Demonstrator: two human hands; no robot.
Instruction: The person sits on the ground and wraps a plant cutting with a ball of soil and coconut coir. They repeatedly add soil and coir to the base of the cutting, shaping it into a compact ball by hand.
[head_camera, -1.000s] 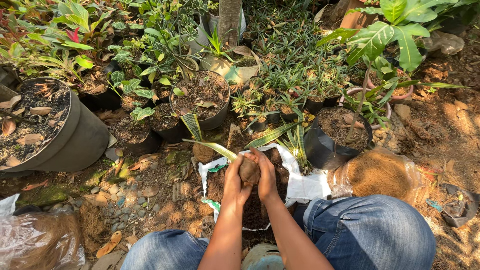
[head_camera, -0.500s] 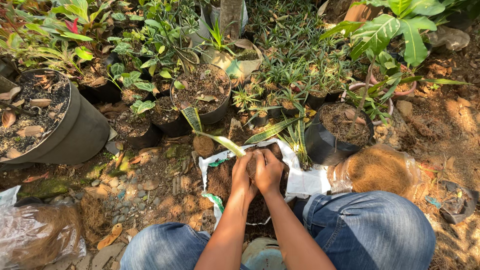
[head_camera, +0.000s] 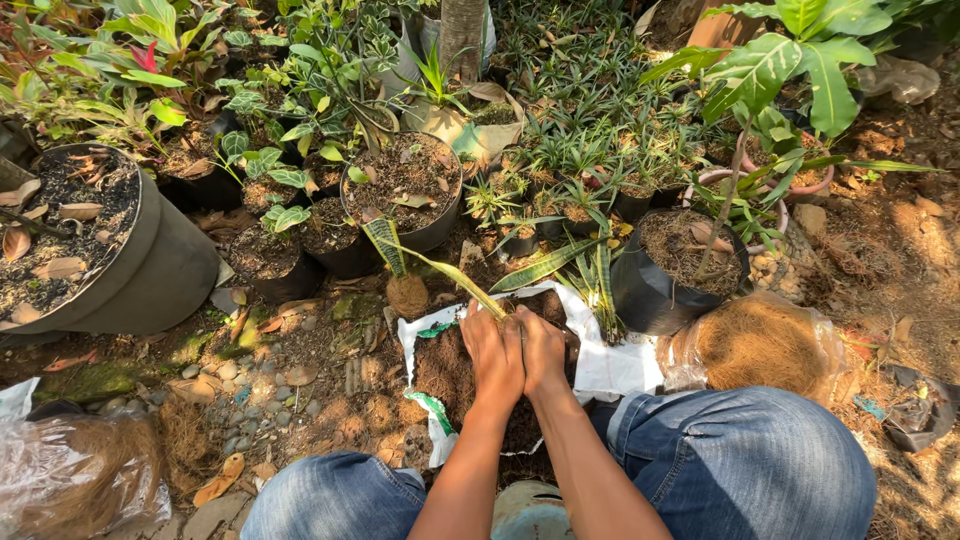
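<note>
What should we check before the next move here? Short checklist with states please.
1. Both hands on the plant base: left hand and right hand pressed together at it: ok.
2. Long striped leaf free of the hands: ok.
3. Soil under the hands in the white bag: ok.
4. Roots covered: hidden by the hands, cannot tell.
5. Bag of brown fibre close by the right knee: ok.
6. Black pot beside the bag upright: ok.

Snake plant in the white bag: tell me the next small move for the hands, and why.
Probably press the soil down around the plant's base. Both hands, left and right, sit side by side at the foot of the snake plant, its leaves lean sideways, and dark soil lies loose in the open white bag. Firming it would likely steady the plant.
</note>
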